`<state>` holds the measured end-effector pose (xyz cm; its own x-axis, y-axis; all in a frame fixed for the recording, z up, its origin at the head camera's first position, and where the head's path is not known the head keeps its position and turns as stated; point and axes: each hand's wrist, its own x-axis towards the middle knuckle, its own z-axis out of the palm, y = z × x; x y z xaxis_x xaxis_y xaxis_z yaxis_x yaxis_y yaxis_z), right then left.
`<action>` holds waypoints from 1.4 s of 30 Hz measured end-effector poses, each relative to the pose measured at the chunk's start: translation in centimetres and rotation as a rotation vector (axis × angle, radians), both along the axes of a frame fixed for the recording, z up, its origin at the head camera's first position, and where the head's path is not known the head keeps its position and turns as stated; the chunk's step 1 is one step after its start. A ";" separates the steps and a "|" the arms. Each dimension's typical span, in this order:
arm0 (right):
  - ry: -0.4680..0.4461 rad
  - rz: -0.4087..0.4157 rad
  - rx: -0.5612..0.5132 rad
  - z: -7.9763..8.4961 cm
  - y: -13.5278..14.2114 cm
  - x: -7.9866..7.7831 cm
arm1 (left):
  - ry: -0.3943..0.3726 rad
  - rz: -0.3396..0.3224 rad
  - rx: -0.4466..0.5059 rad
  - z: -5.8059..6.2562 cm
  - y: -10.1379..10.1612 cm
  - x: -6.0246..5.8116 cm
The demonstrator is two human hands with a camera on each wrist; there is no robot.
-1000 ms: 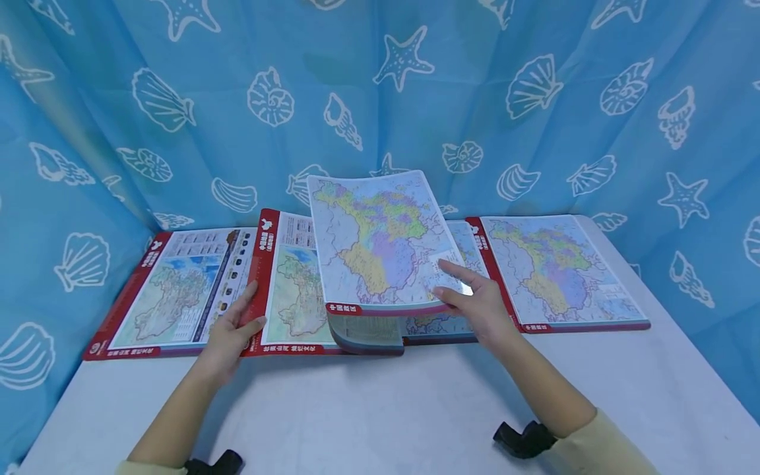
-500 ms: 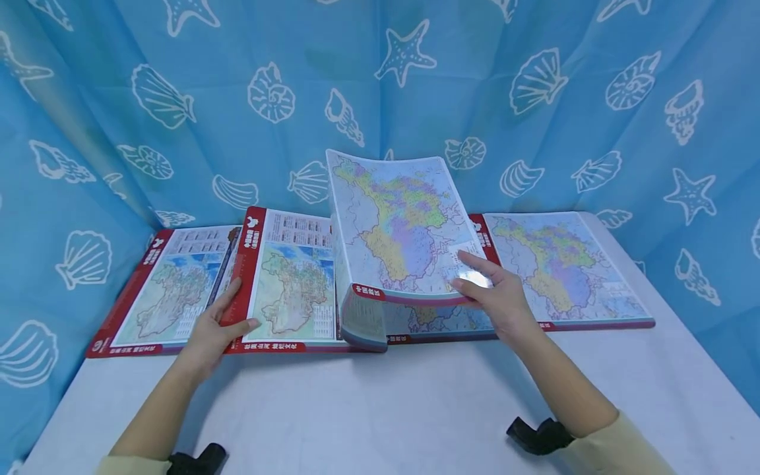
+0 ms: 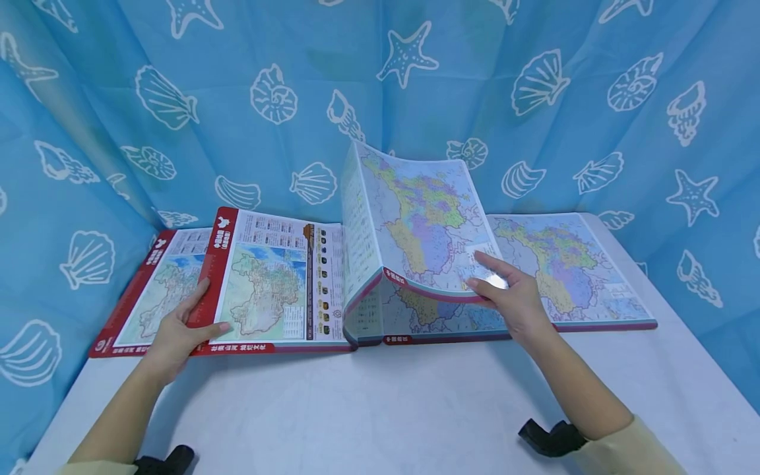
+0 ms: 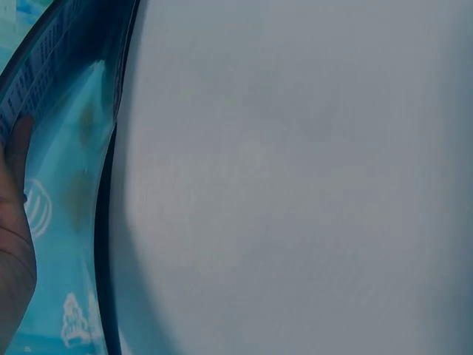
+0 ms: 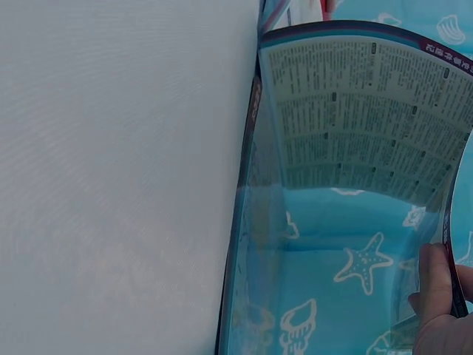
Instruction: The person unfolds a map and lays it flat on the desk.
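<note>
Handling these glossy panels well calls for a light, even grip on each side, above the white tabletop. The left hand pinches the red margin of the terrain map of China; drawing it level should spare that margin a crease. The right hand pinches the political map of China near its lower right corner — raised, tilted, and joined to a narrow upright panel that is better eased than tugged. To either side lie a red-margined map, partly covered, and a second political map; lifting clear of both seems wise — edges could catch. Behind hangs a blue seashell-patterned curtain.
</note>
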<state>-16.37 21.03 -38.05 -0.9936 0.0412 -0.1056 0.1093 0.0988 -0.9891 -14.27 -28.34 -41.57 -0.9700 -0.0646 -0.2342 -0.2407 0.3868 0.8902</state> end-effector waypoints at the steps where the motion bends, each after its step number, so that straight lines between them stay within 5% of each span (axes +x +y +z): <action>1: -0.001 -0.001 0.003 0.0 0.1 0.0 | 0.000 -0.003 -0.012 0.1 -0.2 0.0; 12: -0.036 -0.016 -0.032 -0.5 1.3 0.2 | 0.072 -0.025 -0.193 0.9 -2.6 -0.4; 19: -0.071 -0.037 0.004 -1.4 1.9 0.2 | 0.029 -0.045 -0.201 1.2 -4.3 -0.9; 27: -0.093 -0.015 0.008 -2.2 2.4 0.4 | -0.041 -0.134 -0.313 2.1 -6.8 -2.2; 42: -0.129 -0.031 0.057 -3.0 3.1 0.6 | -0.052 -0.115 -0.305 2.7 -9.8 -1.9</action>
<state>-15.73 24.16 -41.07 -0.9699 0.0812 -0.2294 0.2394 0.1491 -0.9594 -16.15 -38.16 -38.86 -0.9624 -0.0301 -0.2699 -0.2216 0.6613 0.7166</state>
